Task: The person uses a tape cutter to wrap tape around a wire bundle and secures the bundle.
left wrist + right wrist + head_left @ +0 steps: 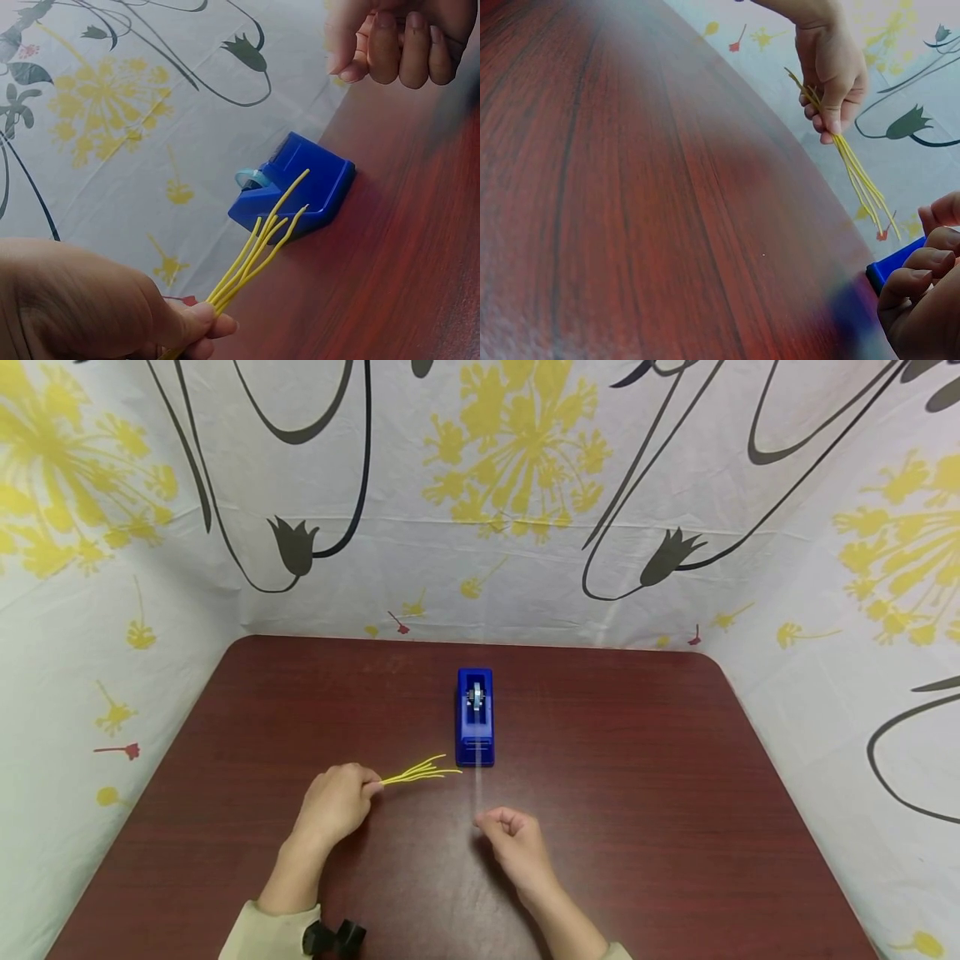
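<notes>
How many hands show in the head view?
2: the left hand, near and left of the blue tape dispenser, gripping yellow wires; the right hand, on the dispenser's near side, pinching the tape strip. No others show.

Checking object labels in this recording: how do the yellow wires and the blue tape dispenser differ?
The yellow wires are thin, fanned-out strands; the blue tape dispenser is a bulky block. The left hand pinches the wires, while the dispenser rests on the table. Each is linked to a hand, the dispenser through a clear tape strip running to the right hand.
</notes>
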### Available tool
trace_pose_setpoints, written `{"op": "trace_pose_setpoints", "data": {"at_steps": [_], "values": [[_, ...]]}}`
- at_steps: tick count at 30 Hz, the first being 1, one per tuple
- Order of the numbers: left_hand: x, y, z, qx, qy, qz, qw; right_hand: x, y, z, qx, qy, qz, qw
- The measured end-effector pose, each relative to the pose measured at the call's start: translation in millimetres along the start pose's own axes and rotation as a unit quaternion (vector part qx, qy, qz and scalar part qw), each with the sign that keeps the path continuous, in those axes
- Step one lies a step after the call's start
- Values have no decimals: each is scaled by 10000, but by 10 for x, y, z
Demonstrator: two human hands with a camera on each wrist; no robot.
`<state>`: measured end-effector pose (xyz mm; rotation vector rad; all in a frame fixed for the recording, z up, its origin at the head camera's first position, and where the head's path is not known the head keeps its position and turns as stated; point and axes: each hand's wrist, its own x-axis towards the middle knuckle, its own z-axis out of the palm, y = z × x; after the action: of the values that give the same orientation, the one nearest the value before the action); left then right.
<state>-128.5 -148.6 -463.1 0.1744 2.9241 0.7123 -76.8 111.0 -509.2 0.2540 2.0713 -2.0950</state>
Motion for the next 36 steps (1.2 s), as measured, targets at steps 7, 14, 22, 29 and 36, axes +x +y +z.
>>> {"op": "trace_pose_setpoints", "data": {"at_steps": [7,14,22,29,36], "values": [[1,-6,31,-88,-33,98,9999,-5,-17,5,-2,12,9,10000],[-3,14,57,-134,-5,147,9998,-6,-20,7,-32,53,56,10000],[-8,36,78,-173,-17,214,9996,-5,-18,3,-22,73,57,10000],[-3,63,110,-221,7,285,9993,-6,-15,0,13,77,2,10000],[-19,99,130,-205,18,366,9991,-8,-27,1,38,75,15,10000]]}}
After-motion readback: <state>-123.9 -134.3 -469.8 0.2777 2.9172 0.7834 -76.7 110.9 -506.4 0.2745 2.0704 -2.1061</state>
